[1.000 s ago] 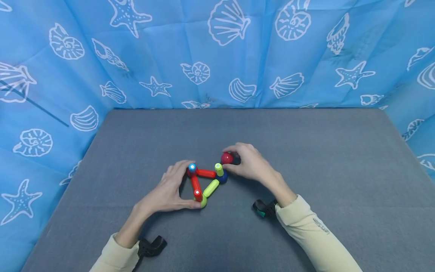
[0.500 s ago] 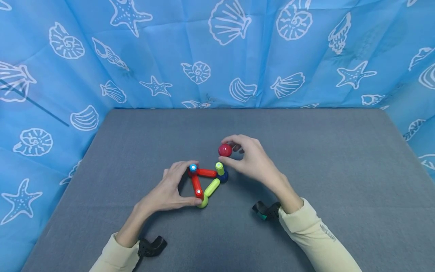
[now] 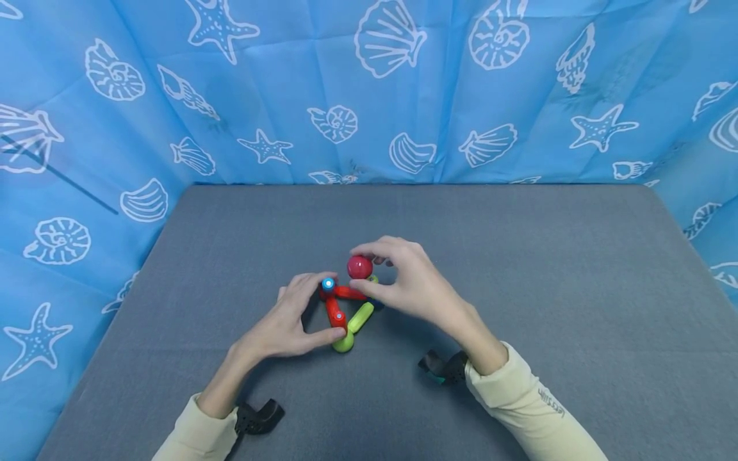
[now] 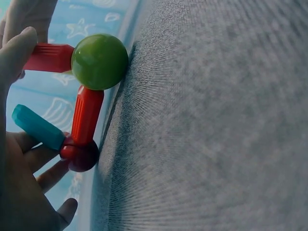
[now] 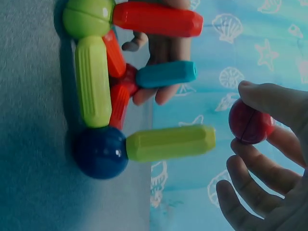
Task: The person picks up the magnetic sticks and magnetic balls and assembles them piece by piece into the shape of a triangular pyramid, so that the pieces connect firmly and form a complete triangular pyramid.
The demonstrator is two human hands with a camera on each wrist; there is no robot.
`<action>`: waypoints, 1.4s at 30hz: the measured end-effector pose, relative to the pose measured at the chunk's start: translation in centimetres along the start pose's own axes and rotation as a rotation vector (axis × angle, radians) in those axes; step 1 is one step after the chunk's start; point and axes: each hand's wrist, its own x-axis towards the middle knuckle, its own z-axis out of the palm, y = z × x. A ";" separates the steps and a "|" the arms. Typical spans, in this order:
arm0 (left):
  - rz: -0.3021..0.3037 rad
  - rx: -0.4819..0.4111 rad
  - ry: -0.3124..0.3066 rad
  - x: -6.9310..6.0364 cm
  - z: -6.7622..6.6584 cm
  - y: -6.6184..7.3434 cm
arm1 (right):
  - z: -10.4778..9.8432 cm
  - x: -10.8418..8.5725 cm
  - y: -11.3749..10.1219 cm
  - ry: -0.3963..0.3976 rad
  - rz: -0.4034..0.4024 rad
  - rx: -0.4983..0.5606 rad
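A triangle of magnetic sticks and balls lies on the table. Its corners are a green ball (image 3: pixel 343 343), a dark blue ball (image 5: pixel 101 152) and a dark red ball (image 4: pixel 84 157). Short sticks stand up from them: a red stick (image 5: pixel 156 19), a lime stick (image 5: pixel 171 143) and a blue stick (image 5: pixel 166 74). My left hand (image 3: pixel 285 323) holds the triangle's left side, thumb against the upright red stick, fingers around the blue stick's corner. Above the triangle, my right hand (image 3: pixel 412 282) pinches a loose red ball (image 3: pixel 360 267), apart from the stick tops.
Grey fabric covers the table (image 3: pixel 548 275). A blue curtain (image 3: pixel 438 89) with white shell prints hangs behind and at the sides. Black wrist straps with mounts (image 3: pixel 259 417) sit by both cream sleeves (image 3: pixel 533 406).
My right hand lifted the red ball from beside the dark blue corner and carried it left over the triangle. My left thumb shifted up from the green ball onto the upright red stick.
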 end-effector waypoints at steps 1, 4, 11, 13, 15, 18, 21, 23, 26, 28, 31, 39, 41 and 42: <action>0.005 0.007 0.004 0.0 0.0 0.0 | 0.1 0.0 -0.1 -0.006 -0.014 0.001; 0.013 0.023 0.013 0.0 0.1 0.0 | 0.5 0.0 -0.4 -0.025 -0.047 0.010; 0.000 0.028 0.012 0.0 0.3 0.2 | 1.2 0.2 -1.0 -0.086 -0.052 0.016; -0.003 0.025 0.011 0.1 0.3 0.2 | 1.3 0.3 -1.2 -0.103 -0.043 0.013; -0.005 0.025 0.011 0.1 0.4 0.2 | 1.4 0.2 -1.3 -0.119 -0.034 0.008; -0.009 0.022 0.015 0.1 0.5 0.1 | 1.4 0.2 -1.4 -0.138 -0.023 -0.003; -0.005 0.015 0.020 0.2 0.5 0.2 | 1.4 0.2 -1.3 -0.153 -0.019 -0.019; 0.000 0.010 0.020 0.2 0.5 0.2 | 1.5 0.2 -1.4 -0.162 -0.017 -0.029; 0.004 0.005 0.023 0.4 0.6 0.2 | 1.5 0.3 -1.4 -0.169 -0.011 -0.038; 0.011 0.007 0.028 0.4 0.7 0.3 | 1.5 0.3 -1.4 -0.172 -0.006 -0.040; 0.011 0.013 0.033 0.5 0.7 0.4 | 1.6 0.2 -1.4 -0.175 -0.002 -0.043; -0.001 0.012 0.024 0.5 0.8 0.4 | 1.9 0.3 -1.2 -0.183 -0.018 -0.090; 0.001 0.013 0.024 0.5 0.8 0.4 | 2.0 0.3 -1.3 -0.185 -0.019 -0.104; 0.003 0.015 0.024 0.5 0.8 0.4 | 2.0 0.4 -1.3 -0.188 -0.019 -0.113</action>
